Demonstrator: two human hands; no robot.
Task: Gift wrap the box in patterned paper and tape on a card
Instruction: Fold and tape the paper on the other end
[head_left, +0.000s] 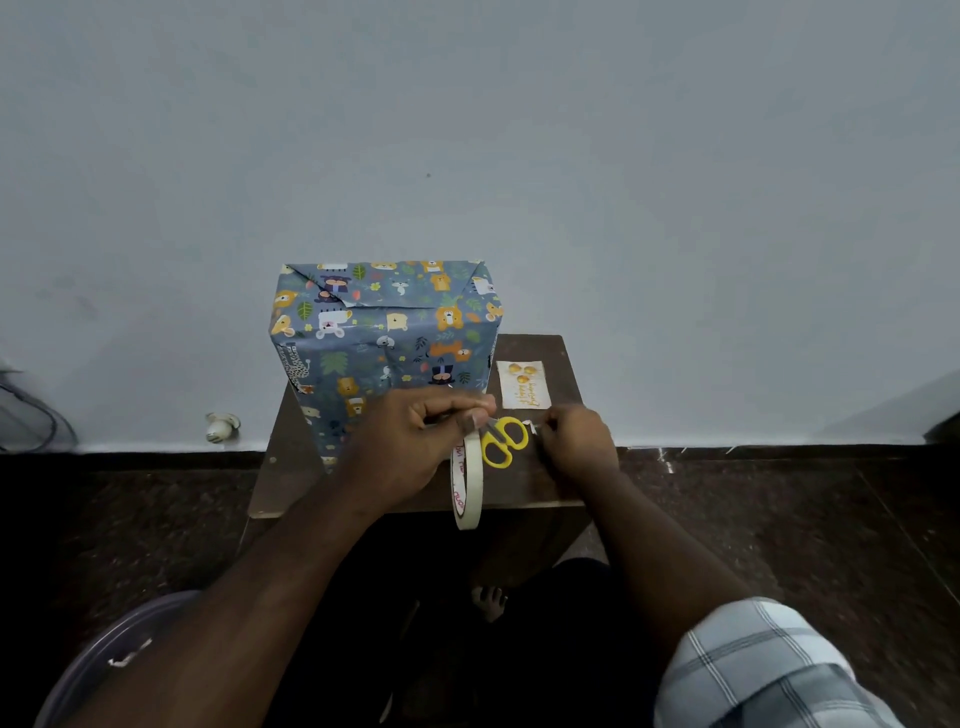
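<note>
Nearest you, your left hand (415, 441) pinches the tape roll (466, 480) at its top, and your right hand (579, 441) pinches what looks like the pulled strip's free end; tape is light, limp and sticky, so keep it taut. The yellow scissors (503, 441) lie between your 2 hands on the small table (291, 467); just beyond, the card (523, 385) lies flat, thin and easily creased, beside the wrapped box (384, 343), whose paper tears easily; grip its edges.

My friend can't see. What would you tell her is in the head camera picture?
Two hands pull tape from a roll: the left hand holds the roll, the right hand pinches the end. Behind them on a small brown table stand a wrapped box, yellow scissors and a card.
</note>
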